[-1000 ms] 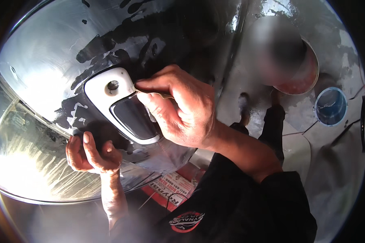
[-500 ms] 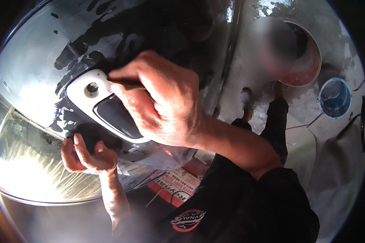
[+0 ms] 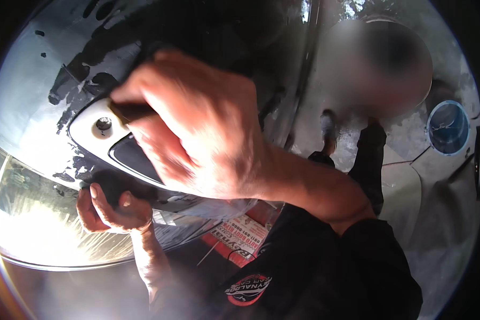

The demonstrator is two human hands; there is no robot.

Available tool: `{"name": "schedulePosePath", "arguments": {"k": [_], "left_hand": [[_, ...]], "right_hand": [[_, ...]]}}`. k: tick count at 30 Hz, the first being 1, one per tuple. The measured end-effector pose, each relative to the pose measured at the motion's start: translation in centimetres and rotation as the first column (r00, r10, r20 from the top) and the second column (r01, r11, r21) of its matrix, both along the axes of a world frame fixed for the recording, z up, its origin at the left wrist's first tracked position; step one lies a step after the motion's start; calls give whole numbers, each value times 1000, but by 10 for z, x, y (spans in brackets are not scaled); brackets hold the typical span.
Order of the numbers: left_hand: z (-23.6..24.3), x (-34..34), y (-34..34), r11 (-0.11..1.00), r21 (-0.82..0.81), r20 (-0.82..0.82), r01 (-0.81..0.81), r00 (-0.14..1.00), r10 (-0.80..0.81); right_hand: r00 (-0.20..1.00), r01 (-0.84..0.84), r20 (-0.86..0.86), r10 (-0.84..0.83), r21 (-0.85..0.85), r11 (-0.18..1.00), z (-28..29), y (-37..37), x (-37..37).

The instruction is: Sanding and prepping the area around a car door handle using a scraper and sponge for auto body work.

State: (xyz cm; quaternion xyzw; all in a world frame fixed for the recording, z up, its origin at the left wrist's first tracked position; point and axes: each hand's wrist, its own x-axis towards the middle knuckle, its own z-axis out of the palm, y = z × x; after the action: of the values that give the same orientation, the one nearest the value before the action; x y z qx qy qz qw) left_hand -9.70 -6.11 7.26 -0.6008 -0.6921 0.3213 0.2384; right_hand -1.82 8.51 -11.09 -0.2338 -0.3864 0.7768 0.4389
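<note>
A white car door handle [image 3: 93, 125] with a round keyhole [image 3: 104, 124] and a dark recess [image 3: 134, 160] sits on a dark, wet-patched body panel [image 3: 24, 101]. My right hand [image 3: 202, 128] covers the handle's right part. Its thumb and fingers pinch a thin brownish folded sheet, apparently sandpaper [image 3: 124, 113], against the handle's upper edge; most of the sheet is hidden. Below the handle, my left hand [image 3: 117, 210] is turned up beside the panel's lower edge. Its fingers are bent and apart from the thumb, with nothing seen between them; whether the fingertips touch the panel I cannot tell.
Glass-like bright surface [image 3: 32, 213] curves along the lower left. A red and white printed sign [image 3: 245, 237] lies beyond my dark shirt [image 3: 314, 266]. My legs [image 3: 368, 160] stand on the grey floor. A blue bucket [image 3: 448, 128] stands at right, near a large blurred round shape [image 3: 394, 69].
The view has shifted, so the handle and panel appear farther left. My right hand has moved up and left with the sheet, along the handle's edge. My left hand stays by the panel.
</note>
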Motion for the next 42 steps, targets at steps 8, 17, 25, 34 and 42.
{"name": "schedulePosePath", "arguments": {"k": [8, 17, 25, 34, 42], "left_hand": [[-2, 2, -2, 1000, 23, 4, -9, 1000, 9], [-3, 0, -1, 1000, -4, -33, 2, 999, -2], [-1, 4, 0, 1000, 5, 7, -17, 1000, 17], [3, 0, -1, 999, -42, 40, 12, 999, -11], [7, 3, -5, 1000, -19, 49, -21, 999, 22]], "right_hand": [[1000, -15, -26, 12, -134, 991, -9, -13, 13], [997, -57, -50, 60, 45, 997, -6, -5, 5], [997, -4, -73, 8, 55, 998, -12, 5, -5], [995, 97, -35, -92, 193, 976, -11, 6, -11], [988, 114, 63, -143, 339, 934, -1, 7, -5]]}}
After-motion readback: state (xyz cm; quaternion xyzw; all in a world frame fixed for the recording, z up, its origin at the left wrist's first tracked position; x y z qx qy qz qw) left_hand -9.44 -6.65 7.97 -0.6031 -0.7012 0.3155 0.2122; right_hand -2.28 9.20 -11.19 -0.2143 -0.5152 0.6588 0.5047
